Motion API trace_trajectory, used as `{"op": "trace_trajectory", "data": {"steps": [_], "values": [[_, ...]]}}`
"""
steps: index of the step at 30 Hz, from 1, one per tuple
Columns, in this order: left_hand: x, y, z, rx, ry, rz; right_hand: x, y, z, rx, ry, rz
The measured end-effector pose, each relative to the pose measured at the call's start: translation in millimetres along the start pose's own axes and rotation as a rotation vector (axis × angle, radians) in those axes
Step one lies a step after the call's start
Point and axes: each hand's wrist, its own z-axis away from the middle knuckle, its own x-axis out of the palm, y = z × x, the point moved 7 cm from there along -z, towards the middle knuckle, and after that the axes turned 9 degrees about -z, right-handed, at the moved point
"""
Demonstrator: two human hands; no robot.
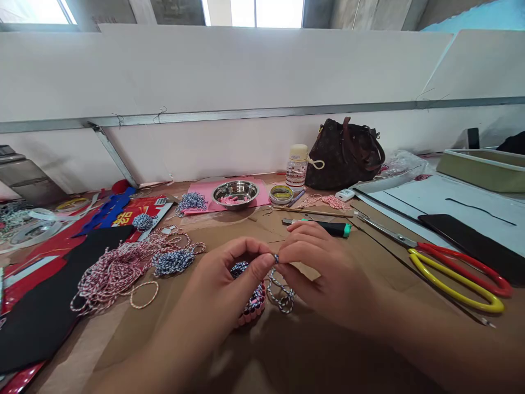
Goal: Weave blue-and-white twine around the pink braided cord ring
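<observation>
My left hand (221,290) curls around a small round woven piece of cord (253,302) in pink, red and dark blue, its thumb pressed on the top edge. My right hand (324,268) pinches a blue-and-white twisted cord (281,295) right beside my left thumb, and a loop of that cord hangs down below the fingertips. Close behind my right fingers lies a utility knife (328,227) with a black and green handle. To the left of my left hand are a tangle of red-and-white twine (115,271) and a bundle of blue-and-white twine (173,262).
Large red-handled scissors (459,273) and a black phone (471,246) lie at right. A steel bowl (235,194) sits on pink paper at the back, near a bottle (297,167) and a brown handbag (344,156). Black foam sheet (49,295) covers the left.
</observation>
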Motion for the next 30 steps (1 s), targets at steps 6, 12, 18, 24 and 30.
{"op": "trace_trajectory", "data": {"steps": [6,12,18,24,30], "values": [[-4.6,2.5,-0.6,0.034,0.051,-0.096,0.7,1.7,0.2,-0.004,-0.01,0.032],[-7.8,8.7,1.4,0.131,0.141,-0.26,2.8,-1.5,0.0,-0.025,-0.062,0.031],[-8.6,6.2,2.0,0.122,0.156,-0.286,-7.6,3.9,-0.9,0.07,0.02,0.014],[-10.0,11.6,2.5,0.199,0.232,-0.338,-7.9,0.3,-1.0,0.024,0.057,0.052],[-8.7,15.4,5.4,0.287,0.277,-0.427,-5.3,-1.7,0.0,0.016,0.079,0.111]]}}
